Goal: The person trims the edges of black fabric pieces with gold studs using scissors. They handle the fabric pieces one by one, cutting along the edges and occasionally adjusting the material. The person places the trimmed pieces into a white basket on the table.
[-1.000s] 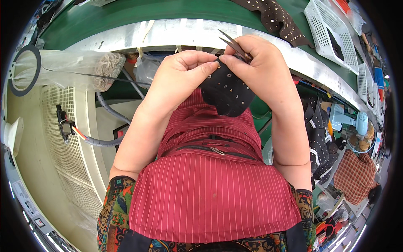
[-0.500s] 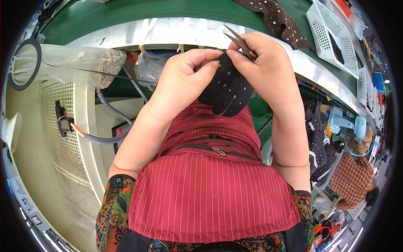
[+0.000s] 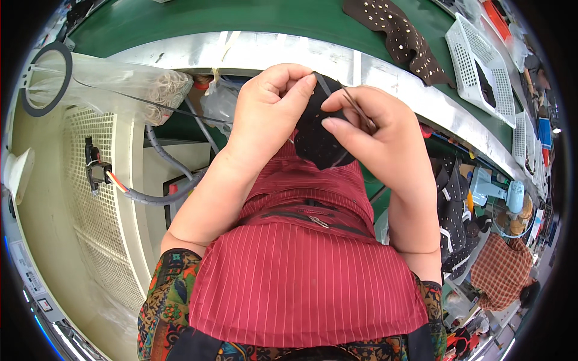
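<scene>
A black cut piece [image 3: 322,135] dotted with small metal-looking specks hangs over the red striped apron [image 3: 307,271]. My left hand [image 3: 268,111] pinches its upper edge between thumb and fingertips, where a narrow dark strip [image 3: 325,86] also shows. My right hand [image 3: 379,135] is curled around pointed dark snips [image 3: 357,105], their handles hidden in the palm. Its thumb and forefinger are apart, near the right side of the black piece. A thin black tape [image 3: 144,99] runs from a roll [image 3: 45,78] at the left toward my left forearm and passes out of sight there.
Beyond my hands lies a green worktop [image 3: 180,24] with a metal edge [image 3: 253,51]. A brown studded piece [image 3: 403,39] and a white basket [image 3: 481,69] rest on it. More dotted black pieces [image 3: 454,222] hang at the right; a co-worker [image 3: 503,274] sits farther off.
My right hand has moved down off the top edge of the black piece, and the snips have dropped with it. The left hand still pinches the edge. A dark strip now shows across the piece.
</scene>
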{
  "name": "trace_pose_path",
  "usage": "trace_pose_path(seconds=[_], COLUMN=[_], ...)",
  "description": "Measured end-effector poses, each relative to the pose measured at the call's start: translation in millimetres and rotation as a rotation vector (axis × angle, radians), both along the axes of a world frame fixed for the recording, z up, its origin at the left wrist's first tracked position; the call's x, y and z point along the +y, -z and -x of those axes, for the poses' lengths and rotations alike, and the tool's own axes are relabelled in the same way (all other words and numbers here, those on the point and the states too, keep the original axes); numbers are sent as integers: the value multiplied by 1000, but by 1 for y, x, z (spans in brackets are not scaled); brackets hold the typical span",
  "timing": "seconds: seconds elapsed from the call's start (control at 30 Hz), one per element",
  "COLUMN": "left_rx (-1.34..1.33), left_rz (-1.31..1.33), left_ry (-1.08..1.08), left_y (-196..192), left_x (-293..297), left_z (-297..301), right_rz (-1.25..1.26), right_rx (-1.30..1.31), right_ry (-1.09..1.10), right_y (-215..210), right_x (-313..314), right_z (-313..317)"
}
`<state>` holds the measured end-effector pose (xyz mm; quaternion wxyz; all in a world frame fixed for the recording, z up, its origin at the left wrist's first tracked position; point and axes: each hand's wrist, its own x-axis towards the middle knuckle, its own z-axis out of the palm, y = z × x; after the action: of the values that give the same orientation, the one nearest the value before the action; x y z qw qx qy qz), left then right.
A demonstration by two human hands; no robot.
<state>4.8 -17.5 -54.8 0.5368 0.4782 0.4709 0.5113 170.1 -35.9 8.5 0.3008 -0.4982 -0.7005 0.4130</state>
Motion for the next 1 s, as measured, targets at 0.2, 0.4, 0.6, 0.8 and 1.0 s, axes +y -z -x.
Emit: trace_pose_path(seconds=[0.2,0.4,0.6,0.8,1.0], left_rx=[73,305,281,349,441], left_rz=[-156,-398,-400,-557,-603], left_ry=[-55,-196,-129,-64,-28], left_y=[-3,-5,-14,-16,-24], left_x=[4,12,7,0,-8], left_z=[8,26,16,-4,-6], right_rz=[-16,-104,-24,26,412], right_rx=[-29,-363,-149,297,671], right_ry=[132,46,32,181,81], right_y=[3,21,18,9,16], right_x=[-12,-32,-37,-9,8], right_z=[-10,-35,-52,-14,-2])
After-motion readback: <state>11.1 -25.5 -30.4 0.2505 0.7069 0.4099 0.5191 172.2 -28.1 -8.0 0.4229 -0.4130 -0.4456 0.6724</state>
